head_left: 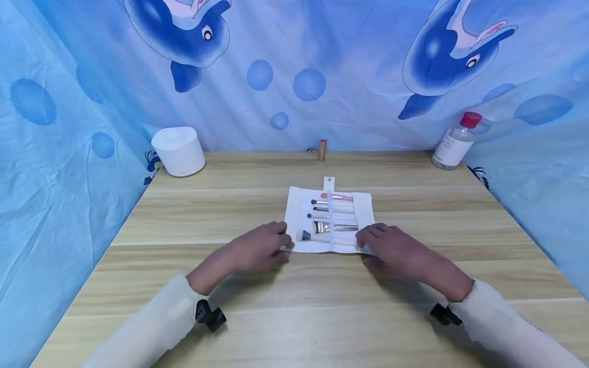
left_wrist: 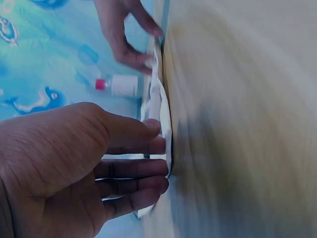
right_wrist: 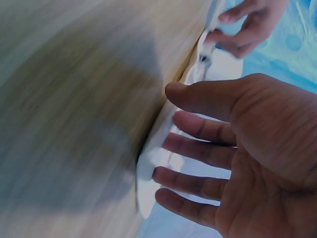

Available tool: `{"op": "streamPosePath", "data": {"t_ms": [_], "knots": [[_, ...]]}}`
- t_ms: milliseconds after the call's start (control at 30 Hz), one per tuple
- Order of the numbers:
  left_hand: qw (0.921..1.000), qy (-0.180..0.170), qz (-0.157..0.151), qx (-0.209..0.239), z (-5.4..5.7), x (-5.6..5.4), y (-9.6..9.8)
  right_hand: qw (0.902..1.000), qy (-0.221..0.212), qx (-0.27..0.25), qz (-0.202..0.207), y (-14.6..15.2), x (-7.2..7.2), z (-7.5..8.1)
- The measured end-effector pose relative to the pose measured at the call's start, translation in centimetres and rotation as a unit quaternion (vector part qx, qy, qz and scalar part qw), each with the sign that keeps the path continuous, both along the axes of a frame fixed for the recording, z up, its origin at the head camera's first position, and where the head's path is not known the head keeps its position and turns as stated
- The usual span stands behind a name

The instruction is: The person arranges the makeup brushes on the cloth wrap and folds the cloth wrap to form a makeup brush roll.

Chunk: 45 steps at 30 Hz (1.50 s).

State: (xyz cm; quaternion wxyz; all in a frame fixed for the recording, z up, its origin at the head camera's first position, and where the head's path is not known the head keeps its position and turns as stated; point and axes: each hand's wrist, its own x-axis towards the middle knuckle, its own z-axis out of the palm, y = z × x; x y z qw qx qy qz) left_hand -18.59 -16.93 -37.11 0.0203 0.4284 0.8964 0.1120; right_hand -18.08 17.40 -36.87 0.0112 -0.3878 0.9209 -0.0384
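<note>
A white brush roll [head_left: 295, 207] lies unfolded on the wooden table. Several makeup brushes [head_left: 322, 226] sit in it side by side under a pale strap, and a tab with a snap [head_left: 329, 183] sticks out at its far edge. At the near left corner is my left hand [head_left: 262, 246], its fingertips right at the edge and the thumb close to the index finger. My right hand [head_left: 391, 250] is at the near right corner, fingers spread and fairly straight over the roll's edge [right_wrist: 147, 186]. Part of that corner is hidden under the right fingers.
Along the back of the table stand a white cup-like container [head_left: 178, 153] at left, a small brown tube [head_left: 322, 151] in the middle and a clear bottle with a red cap [head_left: 453, 143] at right. A blue dolphin-print curtain [head_left: 285, 51] hangs behind and beside the table.
</note>
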Motion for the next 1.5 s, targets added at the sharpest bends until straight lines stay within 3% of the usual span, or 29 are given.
{"op": "streamPosePath", "data": {"t_ms": [100,333,600,833,1000,1300,1500], "knots": [[0.9998,-0.019,-0.002,0.004,0.0,0.6,0.8,0.9999,-0.001,-0.008,-0.01,0.6,-0.5,-0.3],[0.999,-0.02,0.04,0.003,-0.3,0.8,1.4,0.9988,0.02,-0.044,0.003,1.3,-1.3,-1.1],[0.9989,0.024,0.034,0.024,-1.1,-0.1,1.5,0.9968,0.053,-0.058,0.016,1.3,-1.5,-1.6],[0.9922,-0.035,0.094,0.074,-0.9,-1.3,1.6,0.9971,0.035,-0.065,-0.017,1.1,-1.8,-1.2],[0.9884,-0.061,0.108,0.088,-0.9,-2.2,1.9,0.9955,0.019,-0.085,-0.038,0.8,-1.9,-1.2],[0.9867,-0.076,0.139,0.037,-1.4,-3.3,2.9,0.9934,0.008,-0.109,-0.036,0.8,-2.4,-1.6],[0.991,-0.057,0.115,0.036,-1.3,-3.3,3.1,0.9936,0.007,-0.107,-0.034,1.1,-2.8,-1.6]]}}
